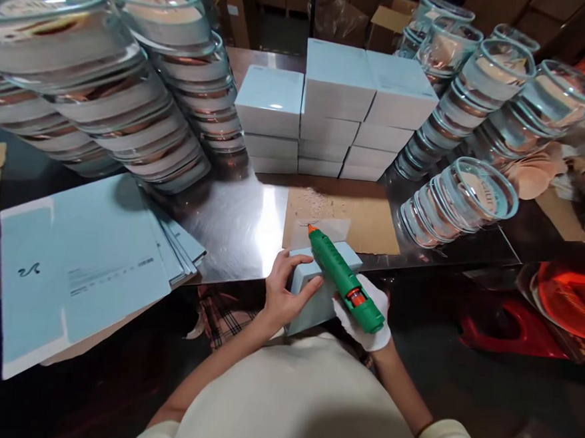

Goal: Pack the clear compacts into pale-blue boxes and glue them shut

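Observation:
A green glue gun [336, 265] with an orange nozzle is in my right hand [370, 312], which wears a white glove. Its tip points away from me, over the far edge of a light-blue cardboard box [316, 309]. My left hand [284, 295], bare, grips that box from the left, thumb and fingers curved about its top. The box sits at the table's front edge, close to my body, with a pale flap standing out at its far side. Under the nozzle lies a sheet of brown cardboard [372, 221] with bits of dried glue on it.
Stacked light-blue boxes [337, 109] stand behind the cardboard. Tall stacks of glass bowls [144, 115] rise at left, more glass stacks [461, 97] at right. Flat printed box blanks [79, 264] overhang the steel table's [237, 222] front left. A red stool [510, 327] is low right.

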`<state>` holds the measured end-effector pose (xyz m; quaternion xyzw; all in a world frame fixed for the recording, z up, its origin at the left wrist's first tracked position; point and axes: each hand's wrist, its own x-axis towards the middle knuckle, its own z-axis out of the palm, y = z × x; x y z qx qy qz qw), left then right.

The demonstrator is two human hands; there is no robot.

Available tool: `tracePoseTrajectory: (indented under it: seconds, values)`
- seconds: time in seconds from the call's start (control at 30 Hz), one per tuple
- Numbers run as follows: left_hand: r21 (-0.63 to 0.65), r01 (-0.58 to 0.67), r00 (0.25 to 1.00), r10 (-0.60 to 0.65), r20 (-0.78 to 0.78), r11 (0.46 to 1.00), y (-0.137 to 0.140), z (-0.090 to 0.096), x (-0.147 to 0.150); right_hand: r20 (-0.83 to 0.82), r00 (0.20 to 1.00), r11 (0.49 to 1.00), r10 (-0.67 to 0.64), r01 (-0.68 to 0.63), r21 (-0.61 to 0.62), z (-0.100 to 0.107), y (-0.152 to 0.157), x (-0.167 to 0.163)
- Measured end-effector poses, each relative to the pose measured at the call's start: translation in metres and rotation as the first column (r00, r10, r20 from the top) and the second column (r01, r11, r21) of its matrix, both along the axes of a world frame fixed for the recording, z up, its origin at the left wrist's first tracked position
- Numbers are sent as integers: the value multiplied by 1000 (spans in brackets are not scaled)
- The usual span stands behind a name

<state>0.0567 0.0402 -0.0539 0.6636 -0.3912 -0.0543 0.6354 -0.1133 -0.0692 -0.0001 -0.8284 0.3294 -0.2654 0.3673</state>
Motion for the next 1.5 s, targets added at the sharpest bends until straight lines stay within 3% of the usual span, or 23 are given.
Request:
tracePoseTrajectory:
  seconds: [0.1,0.2,0.3,0.47,0.53,0.6,0.67,0.73,0.8,0.87,0.9,0.97,1.03,1.13,1.23,1.3,1.4,1.43,1.5]
  values:
    - [-1,-8,999,8,-33,1000,4,-1,3,17,997,996,-79,79,-29,-7,-10,-14]
    - [-7,-12,996,11,-86,1000,9,-1,7,78,963,962,-260,251,106,-15,-29,-26]
    - [-34,-1,989,-4,-149,999,13,0,11,82,904,878,-419,381,289,-20,-61,-25]
    - [-65,6,956,-25,-292,998,19,7,14,-45,882,670,-470,389,632,-10,-127,-4]
    - [-106,4,941,-39,-336,994,22,10,15,-215,867,634,-449,479,607,2,-147,-3]
    - [-147,-1,931,-53,-361,989,24,14,16,-386,807,663,-448,589,462,17,-154,-7]
    - [-166,-9,923,-56,-382,986,24,18,17,-415,765,718,-492,627,303,32,-147,-9]
    - [-184,1,915,-75,-396,983,22,21,18,-289,844,805,-451,525,276,41,-127,0]
    - [-226,34,910,-123,-396,974,20,22,18,-104,964,877,-246,267,399,42,-102,19]
    - [-259,62,909,-162,-384,964,18,21,17,62,998,834,-22,-16,552,36,-81,40]
    - [-263,65,908,-167,-384,962,18,19,17,112,993,794,40,-100,600,32,-75,48]
    - [-266,59,895,-169,-413,962,17,14,18,167,983,772,72,-161,615,24,-69,55]
    - [-327,47,853,-208,-478,944,15,8,20,205,966,791,158,-248,560,22,-71,52]
    - [-463,47,803,-310,-510,885,12,2,25,221,852,762,475,-524,380,30,-75,41]
    - [-447,101,878,-291,-380,889,11,1,32,86,732,719,676,-681,140,44,-77,41]
    - [-390,149,924,-269,-274,909,13,4,35,-1,679,678,734,-734,31,49,-77,46]
    - [-350,194,929,-286,-235,917,17,9,38,-37,638,638,769,-770,-21,47,-76,49]
    - [-349,195,924,-292,-249,916,17,10,39,-37,648,647,760,-761,-34,44,-74,48]
    - [-355,189,912,-297,-282,916,18,12,39,11,716,715,698,-695,-72,35,-69,45]
